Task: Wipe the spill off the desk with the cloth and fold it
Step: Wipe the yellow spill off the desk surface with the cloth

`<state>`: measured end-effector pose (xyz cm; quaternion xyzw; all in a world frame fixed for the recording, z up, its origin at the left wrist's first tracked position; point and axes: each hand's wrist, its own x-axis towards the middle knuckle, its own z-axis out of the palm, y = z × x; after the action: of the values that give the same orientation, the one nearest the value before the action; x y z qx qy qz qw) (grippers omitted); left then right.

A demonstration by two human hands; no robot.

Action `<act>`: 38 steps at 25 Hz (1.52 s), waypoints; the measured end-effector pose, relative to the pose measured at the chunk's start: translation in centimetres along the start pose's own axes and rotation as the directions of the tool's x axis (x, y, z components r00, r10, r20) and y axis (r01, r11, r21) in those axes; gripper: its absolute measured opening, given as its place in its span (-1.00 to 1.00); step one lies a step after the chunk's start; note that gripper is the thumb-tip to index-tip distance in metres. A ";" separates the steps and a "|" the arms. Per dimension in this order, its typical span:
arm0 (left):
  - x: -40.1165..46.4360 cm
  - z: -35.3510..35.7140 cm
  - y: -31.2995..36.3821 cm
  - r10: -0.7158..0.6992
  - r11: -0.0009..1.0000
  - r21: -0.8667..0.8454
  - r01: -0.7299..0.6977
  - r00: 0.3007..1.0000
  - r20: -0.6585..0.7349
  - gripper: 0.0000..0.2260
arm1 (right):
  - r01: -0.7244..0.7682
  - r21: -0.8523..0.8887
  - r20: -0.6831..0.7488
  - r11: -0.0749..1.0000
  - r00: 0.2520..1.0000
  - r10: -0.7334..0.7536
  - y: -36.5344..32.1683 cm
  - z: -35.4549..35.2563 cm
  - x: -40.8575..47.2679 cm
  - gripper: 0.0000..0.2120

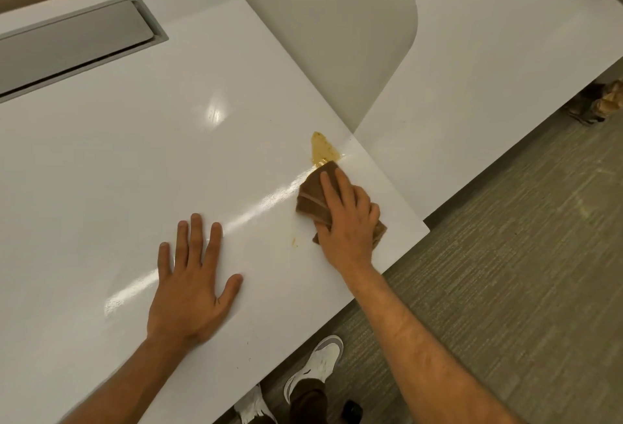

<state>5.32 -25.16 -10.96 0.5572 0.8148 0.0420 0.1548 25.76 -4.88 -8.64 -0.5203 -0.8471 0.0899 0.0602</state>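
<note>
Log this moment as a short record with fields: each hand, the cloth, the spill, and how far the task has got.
left hand: flat on the white desk, fingers spread, holding nothing
right hand: presses down on the cloth, index finger straight, other fingers curled at its edge
cloth: brown, bunched in layers, far corner touching the spill
spill: yellow-brown puddle near the desk's right edge, mostly unwiped
residue: small smear just left of the right wrist
task stage: wiping under way; folding not yet done

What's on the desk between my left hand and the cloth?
Head view: only bare white desk with a shiny wet streak between the left hand and the brown cloth.
</note>
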 end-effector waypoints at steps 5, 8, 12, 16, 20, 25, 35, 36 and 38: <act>0.1 0.0 0.1 0.003 1.000 -0.001 -0.003 1.000 -0.005 -0.22 | 0.230 0.031 0.004 0.973 0.973 -0.230 -1.8 1.3 -5.5 -0.30; 0.1 0.0 0.0 0.003 1.000 0.004 -0.003 1.000 0.002 -0.22 | 0.323 -0.008 0.051 0.946 0.945 -0.322 0.7 1.2 -6.2 -0.09; 0.0 -0.1 0.0 0.001 1.000 0.004 -0.001 1.000 0.001 -0.24 | 0.047 0.014 -0.016 0.999 0.999 -0.046 3.7 0.5 -4.5 -0.16; 0.0 -0.1 0.0 -0.003 1.000 0.006 0.003 1.000 0.008 -0.24 | -0.151 0.107 -0.082 0.983 0.984 0.160 1.0 0.5 -1.0 -0.27; 0.1 -0.2 0.1 -0.001 1.000 -0.002 0.001 1.000 0.012 -0.23 | -0.053 0.313 -0.034 0.948 0.997 0.067 -3.5 0.9 1.1 -0.40; 0.1 -0.1 0.1 -0.005 1.000 -0.007 0.005 1.000 0.005 -0.22 | 0.239 0.428 0.058 0.872 0.955 -0.290 -5.4 0.9 -0.8 -0.51; 0.1 0.1 -0.1 0.005 1.000 -0.005 -0.005 1.000 -0.011 -0.23 | 0.342 -0.037 0.040 0.939 0.939 -0.340 5.5 0.4 -8.2 0.05; 0.0 0.1 -0.1 0.005 1.000 -0.002 -0.005 1.000 -0.012 -0.23 | 0.253 -0.029 0.004 0.967 0.968 -0.253 5.9 -0.1 -7.3 -0.02; 0.0 -0.1 0.0 0.003 1.000 -0.001 -0.003 1.000 -0.009 -0.23 | 0.102 0.053 -0.070 0.993 0.993 -0.098 5.6 -0.9 -5.0 -0.23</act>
<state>5.33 -25.13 -10.87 0.5582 0.8146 0.0453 0.1512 33.11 -6.82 -8.98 -0.4780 -0.8668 0.0928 0.1079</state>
